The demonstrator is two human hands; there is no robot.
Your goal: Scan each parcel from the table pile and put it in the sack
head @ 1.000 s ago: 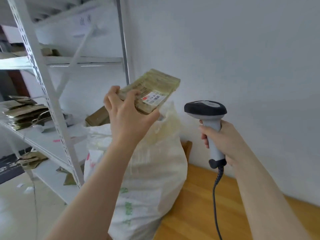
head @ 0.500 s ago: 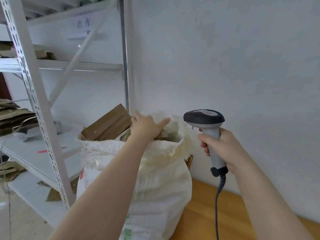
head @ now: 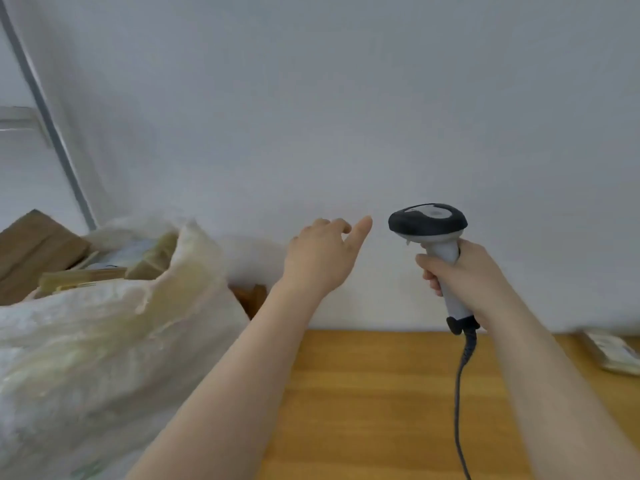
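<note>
One full white sack (head: 104, 341), brown parcels (head: 145, 261) poking out of its top. Now reach far right of the sack, along the wooden table (head: 363, 393), to the next parcel (head: 614, 353) lying there. Use the empty left hand (head: 320, 263), fingers loose and open; keep the right hand (head: 467, 282) gripping the scanner (head: 427, 223). Looks flat, tan, plastic-wrapped, with a pale patch on top.

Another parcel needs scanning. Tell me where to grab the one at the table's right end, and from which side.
Take the parcel by its near-left edge, coming from the left and above: it lies flat on the table by the wall, so that edge is probably the open one. Its right end is unseen.
</note>
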